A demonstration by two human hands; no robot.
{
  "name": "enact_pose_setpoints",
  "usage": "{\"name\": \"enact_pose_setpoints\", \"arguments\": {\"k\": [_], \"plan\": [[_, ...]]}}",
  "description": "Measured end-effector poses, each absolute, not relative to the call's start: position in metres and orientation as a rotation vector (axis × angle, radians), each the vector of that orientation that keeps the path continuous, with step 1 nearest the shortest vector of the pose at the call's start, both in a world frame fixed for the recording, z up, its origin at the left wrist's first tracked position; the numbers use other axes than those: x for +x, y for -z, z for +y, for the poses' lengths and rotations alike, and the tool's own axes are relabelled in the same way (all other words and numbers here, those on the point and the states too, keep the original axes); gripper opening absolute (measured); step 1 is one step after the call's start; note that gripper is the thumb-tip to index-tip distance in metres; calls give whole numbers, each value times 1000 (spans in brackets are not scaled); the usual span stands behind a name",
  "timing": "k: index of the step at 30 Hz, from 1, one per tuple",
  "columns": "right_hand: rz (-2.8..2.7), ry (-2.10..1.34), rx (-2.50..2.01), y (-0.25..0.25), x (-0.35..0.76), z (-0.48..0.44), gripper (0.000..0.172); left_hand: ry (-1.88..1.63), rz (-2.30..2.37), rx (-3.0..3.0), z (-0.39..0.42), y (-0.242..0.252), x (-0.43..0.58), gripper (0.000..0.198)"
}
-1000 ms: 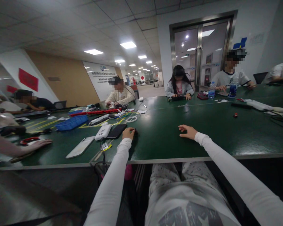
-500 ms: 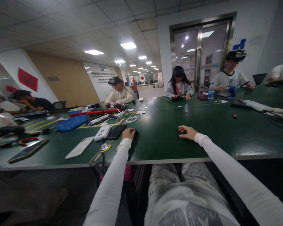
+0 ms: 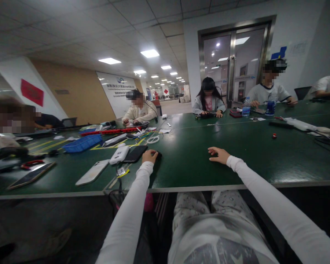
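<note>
- Resting on the green table (image 3: 198, 172) in the head view, the left hand (image 3: 150, 156) is seen with fingers curled shut about a small dark object (image 3: 158, 155), just right of a black phone (image 3: 135, 153).
- The right hand (image 3: 219, 154) is laid on the table well apart, its fingers loosely open.
- A white power bank (image 3: 120, 154) and a white phone (image 3: 92, 172) are found further left.

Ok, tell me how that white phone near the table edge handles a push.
The white phone lies flat on the glossy green table, so it would probably slide, not roll or tip. It looks like a thin rigid slab, likely stiff. It sits near the front edge, left of the left hand, so a push that way might drop it.
</note>
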State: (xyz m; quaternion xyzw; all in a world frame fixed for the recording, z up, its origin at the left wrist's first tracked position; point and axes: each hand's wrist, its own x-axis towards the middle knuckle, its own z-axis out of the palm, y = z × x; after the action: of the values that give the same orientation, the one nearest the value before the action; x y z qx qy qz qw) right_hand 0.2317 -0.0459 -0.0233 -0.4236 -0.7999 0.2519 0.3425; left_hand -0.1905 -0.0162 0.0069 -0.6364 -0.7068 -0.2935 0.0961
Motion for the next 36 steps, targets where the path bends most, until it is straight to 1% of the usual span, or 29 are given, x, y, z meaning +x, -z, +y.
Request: {"name": "enact_pose_setpoints", "arguments": {"k": [19, 31, 36], "plan": [[-2068, -683, -1107, 23, 232, -44, 52, 843, -2116, -1880, -20, -9, -185, 26], [-2056, -678, -1087, 29, 232, -39, 53, 991, -2268, -1867, -28, -10, -181, 30], [-2050, -709, -1096, 28, 231, -39, 53, 978, -2262, -1920, -28, -10, -174, 31]]}}
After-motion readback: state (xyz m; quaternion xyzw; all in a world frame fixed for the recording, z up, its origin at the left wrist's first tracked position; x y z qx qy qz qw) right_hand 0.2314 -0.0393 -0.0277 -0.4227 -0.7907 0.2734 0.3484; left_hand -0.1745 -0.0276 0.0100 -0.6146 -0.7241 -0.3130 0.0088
